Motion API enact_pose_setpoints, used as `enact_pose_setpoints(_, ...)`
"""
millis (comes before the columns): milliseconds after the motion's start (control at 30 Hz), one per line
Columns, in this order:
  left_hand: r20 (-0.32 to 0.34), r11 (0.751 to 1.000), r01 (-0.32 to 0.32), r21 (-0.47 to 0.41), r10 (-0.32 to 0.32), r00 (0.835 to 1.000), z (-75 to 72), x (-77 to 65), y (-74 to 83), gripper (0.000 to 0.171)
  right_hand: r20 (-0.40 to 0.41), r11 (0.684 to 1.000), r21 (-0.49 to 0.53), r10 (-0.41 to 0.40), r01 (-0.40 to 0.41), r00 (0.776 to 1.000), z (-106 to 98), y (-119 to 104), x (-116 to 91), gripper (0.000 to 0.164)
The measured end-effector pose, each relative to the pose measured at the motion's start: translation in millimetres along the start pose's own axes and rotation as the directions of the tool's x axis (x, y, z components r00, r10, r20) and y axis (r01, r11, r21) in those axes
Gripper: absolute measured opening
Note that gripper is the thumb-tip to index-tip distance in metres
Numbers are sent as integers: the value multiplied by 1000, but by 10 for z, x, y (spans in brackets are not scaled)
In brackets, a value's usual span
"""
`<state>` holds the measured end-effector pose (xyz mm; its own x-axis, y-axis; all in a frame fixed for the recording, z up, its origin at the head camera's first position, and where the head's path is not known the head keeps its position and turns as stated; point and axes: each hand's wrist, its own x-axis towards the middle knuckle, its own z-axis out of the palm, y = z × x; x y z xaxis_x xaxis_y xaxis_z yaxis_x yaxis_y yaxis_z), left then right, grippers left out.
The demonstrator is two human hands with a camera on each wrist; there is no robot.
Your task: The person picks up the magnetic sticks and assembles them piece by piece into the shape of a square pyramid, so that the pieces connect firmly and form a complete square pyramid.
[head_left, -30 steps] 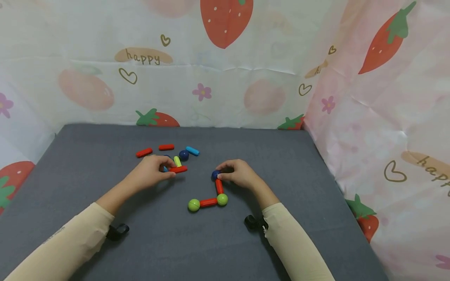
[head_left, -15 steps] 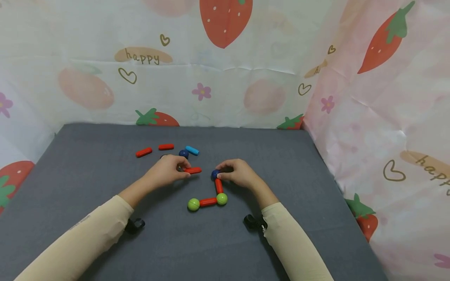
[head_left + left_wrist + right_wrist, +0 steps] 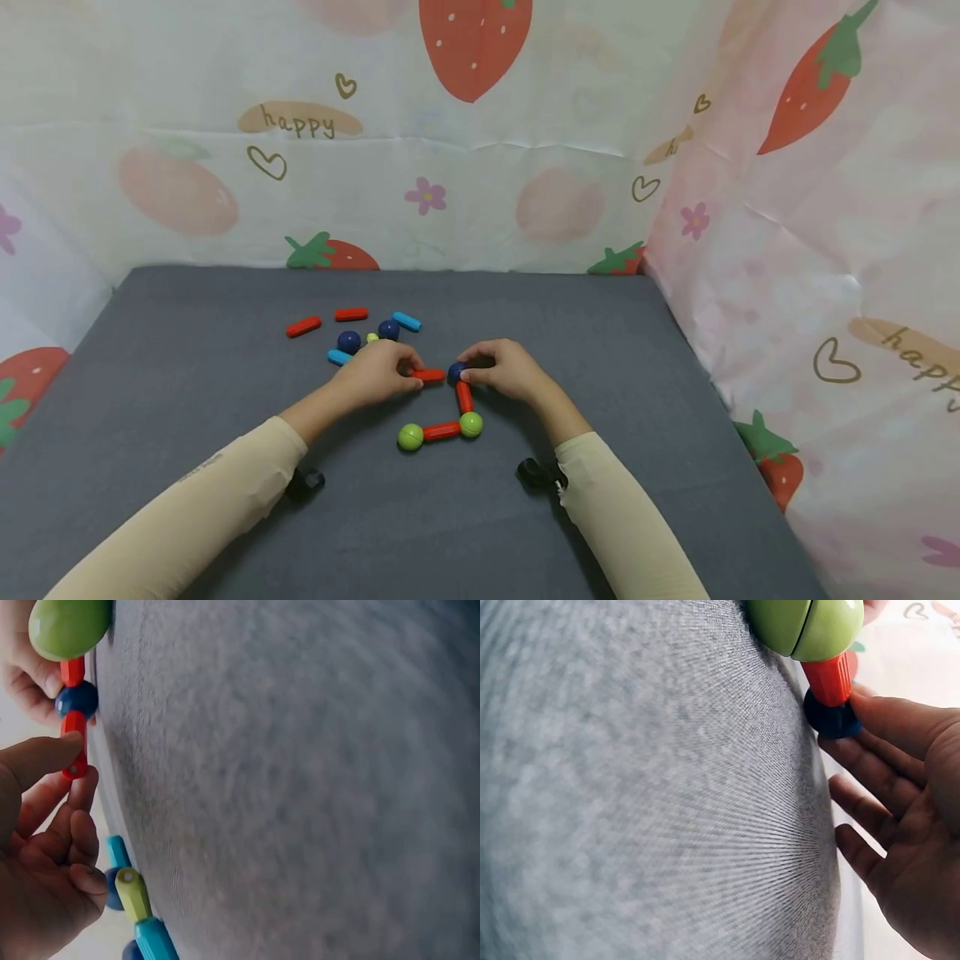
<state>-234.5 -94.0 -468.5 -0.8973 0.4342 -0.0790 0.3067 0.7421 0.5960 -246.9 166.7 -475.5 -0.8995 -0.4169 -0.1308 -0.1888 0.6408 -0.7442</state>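
My left hand (image 3: 375, 373) pinches a red rod (image 3: 431, 377) between thumb and fingers. The rod's far end is right at a dark blue ball (image 3: 456, 372); in the left wrist view rod and ball (image 3: 77, 699) seem to touch. Thumb and fingers of my right hand (image 3: 510, 369) hold that ball from the right. From the ball another red rod (image 3: 465, 397) runs toward me to a green ball (image 3: 471, 425). A third red rod (image 3: 442, 431) joins this to a second green ball (image 3: 411, 437) on the left, making an angled chain on the grey cloth.
Behind my left hand lie loose pieces: two red rods (image 3: 303, 327), two dark blue balls (image 3: 349, 342), a blue rod (image 3: 407, 322), a second blue rod (image 3: 340, 357) partly covered by the hand, and a yellow-green rod (image 3: 133, 895). A strawberry-print curtain (image 3: 480, 183) borders the grey table (image 3: 600, 333).
My left hand has carried the red rod rightward to the dark blue ball, uncovering loose pieces behind it. My right hand has stayed on the ball, and the chain keeps its shape.
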Motion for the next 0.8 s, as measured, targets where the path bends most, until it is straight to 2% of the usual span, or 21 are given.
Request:
enact_pose_setpoints(167,3,1000,-4,-11,4,1000,25,3,61,16,-4,1000,7,-3,3,1000,-4,-23,-9,24)
enact_pose_setpoints(333,3,1000,4,13,-4,1000,38,-1,100,15,-8,1000,17,6,-6,1000,-1,-18,-13,22)
enact_pose_setpoints(800,-3,999,-16,38,16,1000,46,-20,106,17,-11,999,30,14,-14,1000,0,7,1,22)
